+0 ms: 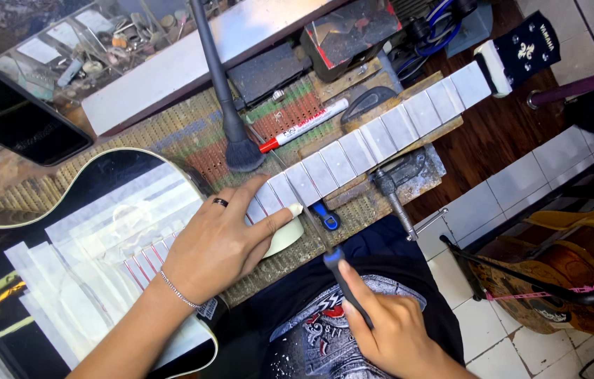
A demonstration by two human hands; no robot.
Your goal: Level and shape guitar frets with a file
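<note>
left hand point(216, 245), fingers spread, presses flat on the taped guitar neck point(353, 158); right hand point(388, 326) grips a file point(325, 235) whose tip meets a fret.

A cluttered workbench point(170, 77) fills the upper left and middle of the frame, covered in the middle by a worn woven mat point(192, 137). On it lies a black acoustic guitar point(100, 186), its body at the lower left and its tape-masked neck point(381, 133) running to the upper right over a wooden block point(444, 126). Also on the bench are a red-capped white marker point(304, 125) at upper centre, a black brush point(237, 140) beside it, and a clear compartment box point(79, 49) at the upper left.
</note>
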